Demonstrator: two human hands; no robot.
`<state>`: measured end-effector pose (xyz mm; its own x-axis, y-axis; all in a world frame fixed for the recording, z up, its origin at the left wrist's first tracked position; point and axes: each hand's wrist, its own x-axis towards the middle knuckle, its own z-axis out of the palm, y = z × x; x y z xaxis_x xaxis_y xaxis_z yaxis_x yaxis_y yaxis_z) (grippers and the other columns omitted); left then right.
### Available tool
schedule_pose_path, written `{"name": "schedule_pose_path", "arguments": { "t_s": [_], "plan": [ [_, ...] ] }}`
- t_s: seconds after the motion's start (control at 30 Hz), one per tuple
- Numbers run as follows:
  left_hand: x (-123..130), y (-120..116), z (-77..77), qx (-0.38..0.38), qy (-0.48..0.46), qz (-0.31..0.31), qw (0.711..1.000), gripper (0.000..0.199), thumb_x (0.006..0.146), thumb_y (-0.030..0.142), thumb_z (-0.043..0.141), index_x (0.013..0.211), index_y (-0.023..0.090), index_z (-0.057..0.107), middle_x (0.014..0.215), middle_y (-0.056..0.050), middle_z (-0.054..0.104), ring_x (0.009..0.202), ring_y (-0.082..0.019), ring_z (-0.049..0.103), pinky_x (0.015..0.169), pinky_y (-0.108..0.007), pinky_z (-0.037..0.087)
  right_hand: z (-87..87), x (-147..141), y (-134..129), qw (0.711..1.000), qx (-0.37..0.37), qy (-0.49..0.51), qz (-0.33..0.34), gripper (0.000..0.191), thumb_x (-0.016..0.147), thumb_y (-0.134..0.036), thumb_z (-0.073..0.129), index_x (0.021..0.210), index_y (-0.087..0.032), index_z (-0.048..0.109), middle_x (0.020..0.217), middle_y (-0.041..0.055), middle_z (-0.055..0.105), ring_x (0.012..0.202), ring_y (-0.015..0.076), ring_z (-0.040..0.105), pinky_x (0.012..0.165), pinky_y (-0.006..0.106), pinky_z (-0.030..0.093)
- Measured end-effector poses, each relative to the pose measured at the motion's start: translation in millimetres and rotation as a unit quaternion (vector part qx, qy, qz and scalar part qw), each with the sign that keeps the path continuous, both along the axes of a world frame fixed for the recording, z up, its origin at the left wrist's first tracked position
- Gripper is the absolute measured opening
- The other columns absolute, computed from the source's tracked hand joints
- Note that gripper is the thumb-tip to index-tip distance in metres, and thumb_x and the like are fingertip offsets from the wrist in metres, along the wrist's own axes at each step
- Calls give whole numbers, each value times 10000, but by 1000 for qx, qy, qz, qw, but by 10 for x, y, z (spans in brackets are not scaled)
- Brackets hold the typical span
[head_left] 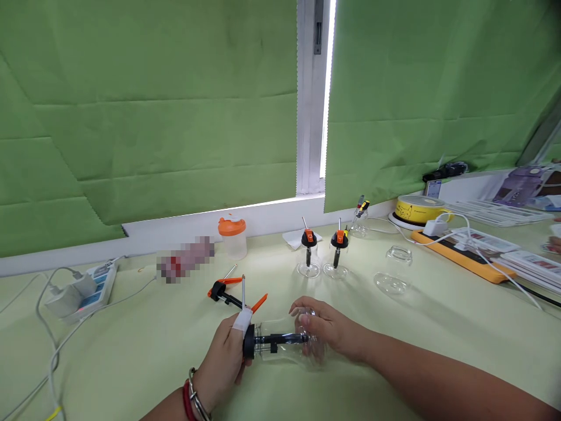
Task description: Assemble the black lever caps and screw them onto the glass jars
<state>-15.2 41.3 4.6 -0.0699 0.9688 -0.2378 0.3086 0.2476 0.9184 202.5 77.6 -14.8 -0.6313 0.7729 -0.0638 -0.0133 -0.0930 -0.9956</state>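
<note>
A clear glass bottle (284, 355) lies on its side between my hands, just over the table. My left hand (224, 354), with white tape on its thumb, is closed round the black pump lid (249, 341) at the bottle's mouth. A dark tube runs from this lid into the bottle, and a metal spout and orange lever stick out beyond my hand. My right hand (326, 327) wraps the bottle's base end. Beyond my left hand lies a loose black-and-orange pump lid (221, 290).
Two bottles with orange-and-black lids (308, 266) (336, 269) stand ahead. An open glass jar (400, 269) is to their right. An orange-lidded cup (236, 242), power strip (94, 295), yellow round container (418, 210) and orange power bank-like block (464, 257) surround them.
</note>
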Motion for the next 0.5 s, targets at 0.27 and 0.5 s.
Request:
{"name": "schedule_pose_path", "arguments": {
  "t_s": [0.27,0.5],
  "plan": [
    [12,-7,-21,3,-10,2,1000,393,808,584,371,671,220,427,431,60,432,363,-117,374,337,-220,314,-46,-7,23,991,-130,-3,-14,465,812,-623,468,983,-190,480,834,3,496,492,132,603,352,199,403],
    [17,3,-34,6,-26,12,1000,405,799,595,381,673,215,444,422,69,396,358,-113,366,326,-214,303,45,1,10,998,-65,-16,-21,499,865,-637,356,1159,-237,404,903,17,513,555,135,603,410,220,422]
  ]
}}
